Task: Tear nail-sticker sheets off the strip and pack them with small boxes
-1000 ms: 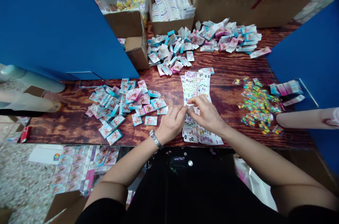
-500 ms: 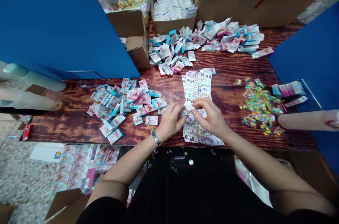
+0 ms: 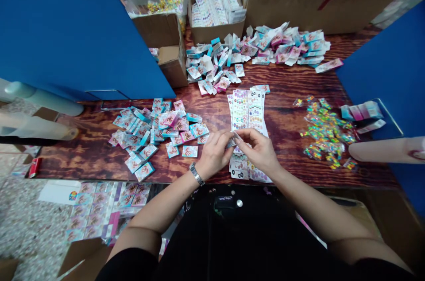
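My left hand [image 3: 215,152] is closed around a small printed cardboard box [image 3: 232,140], mostly covered by the fingers. Thumb and fingers of my right hand [image 3: 259,148] pinch the box at its right end, where a bit of white flap shows. Both hands hover over the sticker sheets [image 3: 239,106], which lie in two overlapping columns on the table. Left of my hands spreads a pile of closed small boxes [image 3: 162,126]. Farther back lies a heap of small boxes with raised flaps [image 3: 215,61].
Small bags of colourful pieces [image 3: 327,132] lie to the right, beside a pale cylinder [image 3: 385,150]. A carton of sticker sheets [image 3: 217,30] and a large carton [image 3: 299,8] stand behind. Blue panels [image 3: 76,33] flank the wooden table [image 3: 285,90].
The white flap that stood up between my hands is now mostly folded down. My right hand has shifted slightly left and closed in on the box.
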### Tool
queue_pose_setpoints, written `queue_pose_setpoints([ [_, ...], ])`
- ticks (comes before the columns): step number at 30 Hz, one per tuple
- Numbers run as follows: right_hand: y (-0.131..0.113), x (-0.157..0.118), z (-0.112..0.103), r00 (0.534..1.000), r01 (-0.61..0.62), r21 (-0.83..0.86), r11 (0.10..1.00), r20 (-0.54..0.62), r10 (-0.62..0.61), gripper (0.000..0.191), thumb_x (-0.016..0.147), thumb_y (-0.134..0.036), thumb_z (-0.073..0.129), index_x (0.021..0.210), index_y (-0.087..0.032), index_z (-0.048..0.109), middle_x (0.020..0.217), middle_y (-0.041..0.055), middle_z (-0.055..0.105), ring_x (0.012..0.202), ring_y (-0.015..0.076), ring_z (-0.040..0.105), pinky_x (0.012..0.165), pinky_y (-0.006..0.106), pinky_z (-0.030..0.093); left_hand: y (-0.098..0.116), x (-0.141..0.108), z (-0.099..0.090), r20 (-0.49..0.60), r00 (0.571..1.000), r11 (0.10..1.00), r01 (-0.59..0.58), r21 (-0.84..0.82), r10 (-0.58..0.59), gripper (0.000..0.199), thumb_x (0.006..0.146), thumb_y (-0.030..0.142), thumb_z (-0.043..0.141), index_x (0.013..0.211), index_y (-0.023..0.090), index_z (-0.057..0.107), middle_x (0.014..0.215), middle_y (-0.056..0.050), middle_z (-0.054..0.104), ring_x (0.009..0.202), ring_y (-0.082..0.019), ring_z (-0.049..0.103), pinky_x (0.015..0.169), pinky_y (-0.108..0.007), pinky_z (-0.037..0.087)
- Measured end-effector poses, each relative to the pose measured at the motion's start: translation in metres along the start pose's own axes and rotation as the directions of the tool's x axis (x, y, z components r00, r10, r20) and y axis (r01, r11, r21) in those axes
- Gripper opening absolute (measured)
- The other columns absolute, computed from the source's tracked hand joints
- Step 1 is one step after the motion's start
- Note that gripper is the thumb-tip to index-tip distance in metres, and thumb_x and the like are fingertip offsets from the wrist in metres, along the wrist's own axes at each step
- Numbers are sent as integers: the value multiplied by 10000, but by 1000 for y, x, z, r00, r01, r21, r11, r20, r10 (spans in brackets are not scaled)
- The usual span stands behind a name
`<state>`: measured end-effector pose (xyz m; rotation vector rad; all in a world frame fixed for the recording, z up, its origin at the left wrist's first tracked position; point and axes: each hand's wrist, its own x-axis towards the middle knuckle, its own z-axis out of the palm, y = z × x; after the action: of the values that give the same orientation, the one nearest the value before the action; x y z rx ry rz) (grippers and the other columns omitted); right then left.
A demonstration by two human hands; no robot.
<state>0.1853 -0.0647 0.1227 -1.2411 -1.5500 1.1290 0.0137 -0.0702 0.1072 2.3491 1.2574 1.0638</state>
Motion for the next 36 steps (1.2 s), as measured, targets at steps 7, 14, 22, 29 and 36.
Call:
queue_pose_setpoints([
  [7,4,6,1,989,-143,202,969,4,146,250,801,-378,688,983,-207,663,888,27,673,824,163,631,791,328,533,-1,-5,4,-20,1000,999,15,48,-15,584,878,193,540,1414,126,316,1208,-163,592,1085,-246,577,913,-402,510],
  [14,2,5,4,996,-82,-13,997,-29,82,178,825,-312,640,961,-208,690,876,35,679,796,170,632,760,331,525,1,-7,9,-23,1000,995,13,96,-11,623,892,182,520,1466,150,277,1170,-147,593,1070,-245,558,909,-406,513],
  [22,-11,-10,14,974,173,-365,915,-73,-213,299,932,-209,462,1158,-267,648,1000,60,681,938,210,634,857,383,516,9,-7,14,-11,999,944,54,326,-53,626,927,199,444,1499,107,210,1174,-186,573,1034,-269,544,848,-414,515],
  [29,3,-19,18,950,303,-395,867,52,-308,391,951,-222,426,1325,-258,535,1164,77,669,1067,223,622,933,413,508,1,-11,5,28,997,967,62,247,-71,609,922,211,443,1485,105,237,1166,-180,562,1057,-264,528,882,-406,511],
  [36,66,47,-36,947,310,-778,547,306,-101,505,933,-349,479,1404,-170,453,1433,145,484,1360,340,378,1087,579,321,-33,-19,-41,192,957,810,67,583,-217,489,886,188,487,1372,139,461,1179,-213,593,1120,-355,524,877,-548,481],
])
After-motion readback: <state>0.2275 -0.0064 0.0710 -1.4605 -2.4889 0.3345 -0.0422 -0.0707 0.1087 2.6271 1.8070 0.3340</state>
